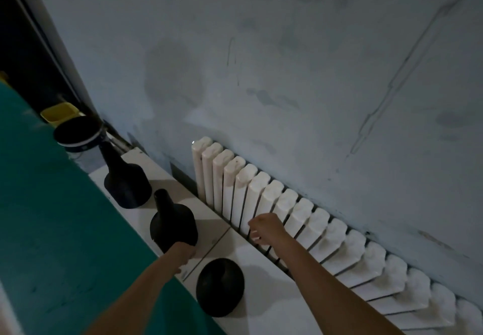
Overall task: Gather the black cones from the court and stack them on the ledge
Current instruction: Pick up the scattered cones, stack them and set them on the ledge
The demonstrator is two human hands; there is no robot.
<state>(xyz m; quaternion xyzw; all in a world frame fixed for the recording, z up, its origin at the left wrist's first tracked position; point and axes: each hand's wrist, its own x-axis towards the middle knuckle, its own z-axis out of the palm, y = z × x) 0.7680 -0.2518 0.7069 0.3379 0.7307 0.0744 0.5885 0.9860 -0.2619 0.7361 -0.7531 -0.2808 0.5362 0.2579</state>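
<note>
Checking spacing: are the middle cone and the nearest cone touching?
Apart: head view shows bare white ledge between middle cone and nearest cone.

A white ribbed radiator [337, 232] lines the smudged grey wall [287, 60], a yellow bin [58, 112] far left.

No legible text, labels, brands or numbers noted anywhere. Dark band on lidded container [78, 147] near far end of ledge [235, 251] bore faint marks, too blurred to read.
</note>
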